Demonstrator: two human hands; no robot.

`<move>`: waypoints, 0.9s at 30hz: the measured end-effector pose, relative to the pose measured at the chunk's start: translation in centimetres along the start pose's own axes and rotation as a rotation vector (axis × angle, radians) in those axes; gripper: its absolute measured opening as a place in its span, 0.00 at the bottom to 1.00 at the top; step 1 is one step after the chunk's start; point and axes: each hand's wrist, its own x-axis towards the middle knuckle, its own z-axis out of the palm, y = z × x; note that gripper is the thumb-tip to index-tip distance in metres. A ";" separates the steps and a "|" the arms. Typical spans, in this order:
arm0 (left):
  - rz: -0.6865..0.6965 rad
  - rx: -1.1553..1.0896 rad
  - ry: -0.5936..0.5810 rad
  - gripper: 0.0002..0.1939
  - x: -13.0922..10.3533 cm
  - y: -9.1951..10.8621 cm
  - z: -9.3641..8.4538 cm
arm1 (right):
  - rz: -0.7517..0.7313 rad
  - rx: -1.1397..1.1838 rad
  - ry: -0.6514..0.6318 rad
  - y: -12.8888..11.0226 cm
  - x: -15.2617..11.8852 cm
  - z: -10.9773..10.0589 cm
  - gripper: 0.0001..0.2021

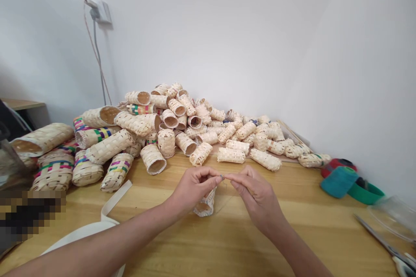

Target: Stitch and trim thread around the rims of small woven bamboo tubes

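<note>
My left hand (199,187) is closed in a pinch, with something small and dark at its fingertips that I cannot make out. My right hand (254,194) is closed too, its fingertips meeting those of the left; what they hold is too small to name. Below and behind the left fingers a small woven basket (205,207) shows its open end toward me, partly hidden by that hand. A thin dark thread (225,203) runs in a loose loop beside the basket, under both hands.
Many woven tubes (166,143) are piled against the wall. A white strip roll (87,236) lies at the left front. At right are a teal thread spool (339,181), a red spool (345,163), a green bowl (368,194), a clear plastic container (394,216) and scissors (378,239).
</note>
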 end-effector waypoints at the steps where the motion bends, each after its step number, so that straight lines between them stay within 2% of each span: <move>1: -0.001 0.000 0.001 0.15 0.0 0.0 0.0 | 0.001 0.001 0.000 0.0 0.0 0.0 0.14; 8: 0.005 -0.003 -0.001 0.14 0.0 -0.1 0.1 | 0.010 0.003 -0.008 0.0 -0.1 0.1 0.13; 16: -0.004 0.003 0.004 0.14 0.0 -0.2 0.1 | -0.043 -0.134 0.024 -0.2 -0.1 0.3 0.10; 22: -0.037 0.011 -0.053 0.16 -0.1 -0.3 0.0 | 0.022 -0.185 0.059 -1.0 -0.4 0.6 0.08; 27: -0.023 -0.014 -0.057 0.17 0.0 -0.3 -0.2 | 0.171 -0.035 0.066 -1.0 -0.2 0.7 0.08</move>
